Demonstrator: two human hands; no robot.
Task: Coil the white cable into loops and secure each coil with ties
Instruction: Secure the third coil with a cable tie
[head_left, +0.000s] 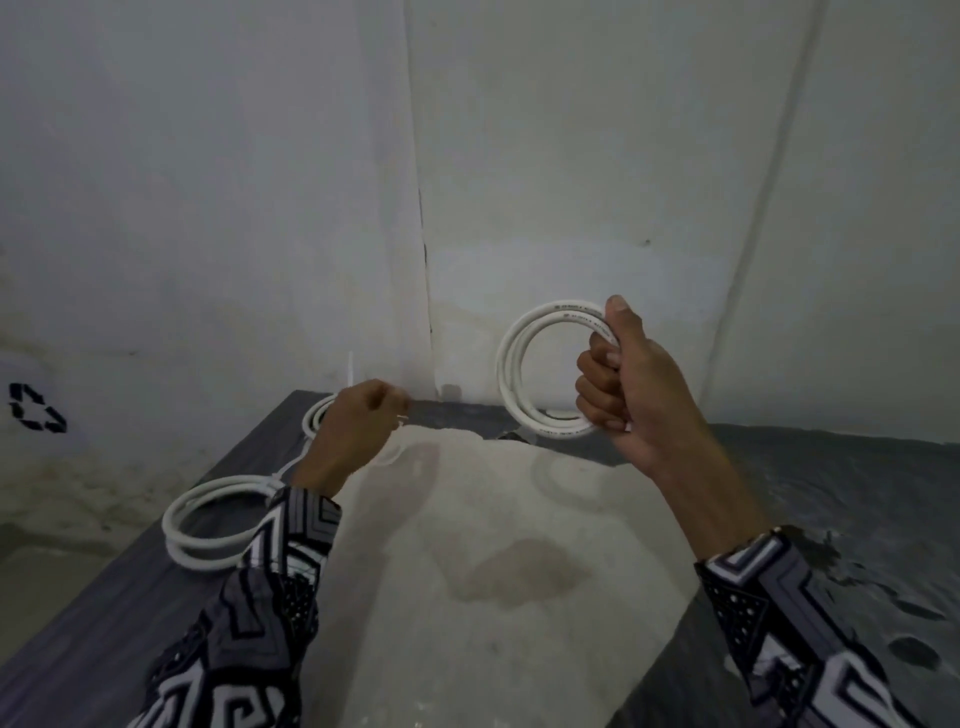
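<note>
A small coil of white cable (524, 364) is held upright in the right hand (631, 387), its fingers (597, 387) curled tight around the stacked loops. A thin white tie (351, 371) is pinched by the left hand (356, 434), its fingers pressed together. Beyond that wrist, two finished coils (208, 525) lie on the dark table (104, 597). The cable is judged light, stiff and springy; it is best gripped where the loops overlap.

A round coil of white plastic cable (524, 364) is showing pale against the grey-white plaster wall (571, 156). Long fabric sleeves (270, 597) are wearing a black, grey and white geometric print (angular, maze-like), lying over a dark grey sheet (130, 597) and a stained beige cloth (493, 545).
</note>
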